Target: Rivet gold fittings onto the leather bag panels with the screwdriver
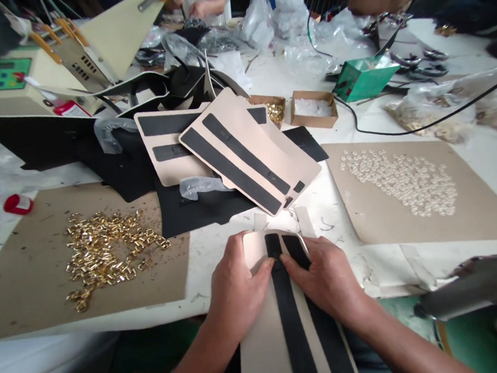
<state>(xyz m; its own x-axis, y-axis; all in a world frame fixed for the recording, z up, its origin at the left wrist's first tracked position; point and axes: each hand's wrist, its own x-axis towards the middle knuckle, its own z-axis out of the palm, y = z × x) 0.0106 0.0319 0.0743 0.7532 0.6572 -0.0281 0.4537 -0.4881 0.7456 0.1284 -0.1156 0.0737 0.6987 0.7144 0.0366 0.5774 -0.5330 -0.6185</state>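
Note:
A beige panel with two long black strips point(262, 348) lies lengthwise toward me, its rounded far end at the table's front edge. My left hand point(238, 283) grips its left side, fingers curled beneath and thumb pressing on the inner black strip. From the right, my right hand point(325, 270) holds the other edge, its thumb tip close to the left one. Both thumbs meet at a small fitting near the strip's far end, too small to make out. Just beyond, similar beige panels with black strips point(249, 143) are stacked on black pieces point(207, 210).
Gold metal buckles point(106, 245) are heaped on brown card at left; small pale rings point(405, 181) cover another card at right. Two small boxes point(312, 109), a green box point(365, 77) with a black cable, and a machine point(0, 86) stand behind. Other people's arms show at the back.

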